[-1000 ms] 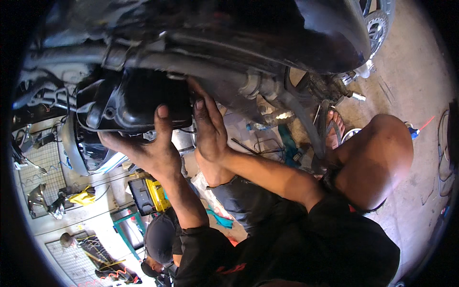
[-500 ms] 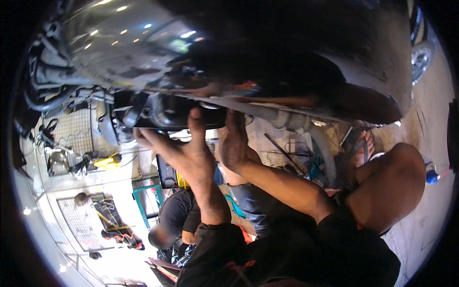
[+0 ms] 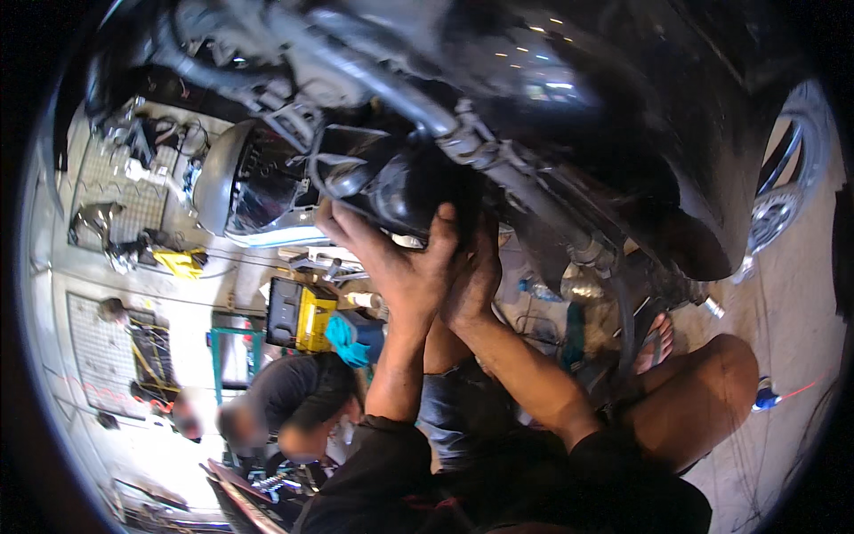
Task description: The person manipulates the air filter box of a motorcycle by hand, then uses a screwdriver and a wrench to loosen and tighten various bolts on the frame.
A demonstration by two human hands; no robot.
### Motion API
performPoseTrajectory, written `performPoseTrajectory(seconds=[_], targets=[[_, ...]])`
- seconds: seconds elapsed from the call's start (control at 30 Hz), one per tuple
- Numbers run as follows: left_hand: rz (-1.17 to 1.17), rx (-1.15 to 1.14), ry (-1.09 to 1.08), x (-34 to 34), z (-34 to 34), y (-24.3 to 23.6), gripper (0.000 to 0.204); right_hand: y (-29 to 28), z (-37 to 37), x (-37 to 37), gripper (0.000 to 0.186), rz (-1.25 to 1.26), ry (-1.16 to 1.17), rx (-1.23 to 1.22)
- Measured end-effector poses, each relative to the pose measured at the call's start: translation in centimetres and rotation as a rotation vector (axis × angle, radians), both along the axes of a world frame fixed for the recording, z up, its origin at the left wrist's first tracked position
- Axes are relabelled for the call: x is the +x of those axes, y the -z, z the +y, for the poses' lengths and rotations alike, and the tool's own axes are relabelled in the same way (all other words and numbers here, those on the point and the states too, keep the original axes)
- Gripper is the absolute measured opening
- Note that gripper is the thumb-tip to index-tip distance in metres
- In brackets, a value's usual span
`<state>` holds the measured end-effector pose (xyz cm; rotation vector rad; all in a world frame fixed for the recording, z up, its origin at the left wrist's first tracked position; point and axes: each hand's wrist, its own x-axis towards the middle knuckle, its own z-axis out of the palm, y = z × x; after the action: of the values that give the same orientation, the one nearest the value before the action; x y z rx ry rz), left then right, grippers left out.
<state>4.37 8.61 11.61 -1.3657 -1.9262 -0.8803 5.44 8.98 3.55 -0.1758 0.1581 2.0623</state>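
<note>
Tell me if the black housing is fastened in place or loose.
Cannot tell: deep shadow near the grey tube hides any fastening of the black housing. The left hand holds its lower edge.

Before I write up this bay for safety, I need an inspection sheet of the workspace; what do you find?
Surface: pale floor, things lying on it.
Job's things: black part, near a metal tube.
Clutter: yellow-and-black toolbox, teal cloth beside it.
Hands: left hand grips the black part; right hand alongside, contact unclear.
Cables: red coil near a wire grid, too small to identify.
Surroundings: co-worker lower left, wheel right.
</note>
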Motion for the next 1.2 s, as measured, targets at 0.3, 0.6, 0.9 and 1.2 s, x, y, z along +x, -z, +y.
performPoseTrajectory(seconds=[0.3,0.6,0.9,1.2], targets=[[-0.021,0.015,0.023,0.0,-0.3,-0.4,0.091,0.9,-0.4,-0.2,0.051,0.377,-0.143,0.148],[-0.077,0.059,0.120,-0.3,-0.4,-0.6,0.098,1.6,-0.5,-1.0,0.058,0.298,-0.087,0.218],[-0.092,0.045,0.105,-0.7,-1.8,-0.7,0.100,2.6,-1.6,-0.3,0.062,-0.942,0.263,0.824],[-0.016,0.122,0.101,-0.4,-0.7,-0.8,0.098,-0.1,-0.7,2.5,0.067,-1.043,0.684,0.890]])
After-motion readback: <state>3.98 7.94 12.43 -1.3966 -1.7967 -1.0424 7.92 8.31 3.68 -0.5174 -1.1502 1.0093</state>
